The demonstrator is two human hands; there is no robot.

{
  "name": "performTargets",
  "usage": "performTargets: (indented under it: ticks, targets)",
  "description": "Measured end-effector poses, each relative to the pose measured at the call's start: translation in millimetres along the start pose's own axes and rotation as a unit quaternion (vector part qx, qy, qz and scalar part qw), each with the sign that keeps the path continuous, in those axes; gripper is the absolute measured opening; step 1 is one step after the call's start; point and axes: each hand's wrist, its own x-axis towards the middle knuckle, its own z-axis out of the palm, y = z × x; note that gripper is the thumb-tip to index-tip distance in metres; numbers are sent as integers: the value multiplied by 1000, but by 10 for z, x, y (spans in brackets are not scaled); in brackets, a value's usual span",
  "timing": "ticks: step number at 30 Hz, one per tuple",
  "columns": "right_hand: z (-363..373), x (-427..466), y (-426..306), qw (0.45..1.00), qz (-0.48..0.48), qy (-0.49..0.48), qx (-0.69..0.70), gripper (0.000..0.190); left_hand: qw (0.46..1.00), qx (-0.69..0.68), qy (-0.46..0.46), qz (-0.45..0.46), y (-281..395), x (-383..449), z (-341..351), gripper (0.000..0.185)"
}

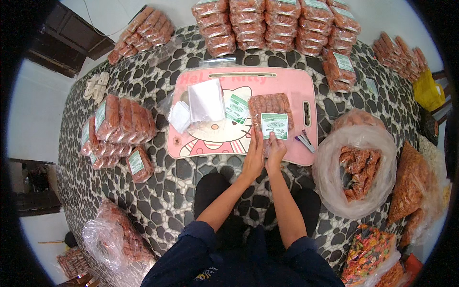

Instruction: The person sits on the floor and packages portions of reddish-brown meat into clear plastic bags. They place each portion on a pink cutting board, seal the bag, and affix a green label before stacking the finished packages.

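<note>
A clear plastic pack of brown snack pieces (271, 104) lies on a low pink table (301, 82) with a cartoon cat printed on it. On the pack's near half rests a green and white label card (274, 126) bearing writing. My left hand (254, 154) holds the pack's near left edge, its fingers stretched forward. Beside it, my right hand (275, 152) grips the near end with the thumb on the label's lower edge. The fingers under the pack are hidden. A stapler (304, 141) lies right of the pack.
Left on the table are label cards (236, 108), plastic bags (206, 100) and white folded pieces (179, 116). Stacked packs (247, 25) line the wall; more packs (123, 120) sit at left. An opened bag of snacks (360, 168) stands close at right, near other filled bags (412, 179).
</note>
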Motion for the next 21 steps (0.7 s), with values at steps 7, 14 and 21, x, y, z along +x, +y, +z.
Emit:
performTargets:
  ticks: [7, 14, 21]
  targets:
    - [-110, -1, 17, 997, -18, -28, 66, 42, 1000, 8, 2, -4, -45, 7, 21, 67]
    - [-125, 40, -106, 962, 105, -139, 210, 47, 1000, 0, -28, -8, -8, -4, -24, 75]
    - [-355, 310, -42, 905, 173, -282, 266, 45, 999, 3, -26, 19, -44, 16, -52, 77]
